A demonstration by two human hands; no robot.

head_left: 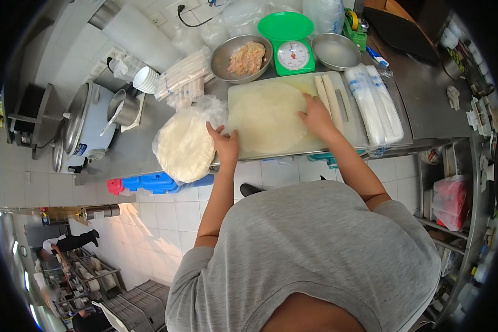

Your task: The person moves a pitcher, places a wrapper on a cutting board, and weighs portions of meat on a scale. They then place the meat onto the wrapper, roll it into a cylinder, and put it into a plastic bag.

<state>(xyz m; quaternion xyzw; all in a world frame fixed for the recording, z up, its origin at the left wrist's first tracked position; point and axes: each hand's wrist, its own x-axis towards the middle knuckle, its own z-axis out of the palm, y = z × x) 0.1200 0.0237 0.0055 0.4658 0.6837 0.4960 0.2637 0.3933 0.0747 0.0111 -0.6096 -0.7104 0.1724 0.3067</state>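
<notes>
A thin, round, pale wrapper sheet (268, 119) lies flat on a white cutting board (351, 130). My left hand (226, 146) is at the board's left edge, fingers spread, between that sheet and a thick stack of round wrappers (185, 146) on plastic. Its thumb is by the sheet's left edge and its fingers by the stack; firm contact is hard to make out. On the sheet's right edge rests my right hand (319, 119), thumb and fingers apart. Two rolled sticks (329, 99) lie side by side just right of it.
Behind the board stand a steel bowl of minced filling (246, 61), a green scale (292, 55) and a steel bowl (336, 51). Bagged rolls (375, 105) lie to the right, more packed rolls (182, 77) at left. A steel pot (124, 108) stands further left. People are in the background.
</notes>
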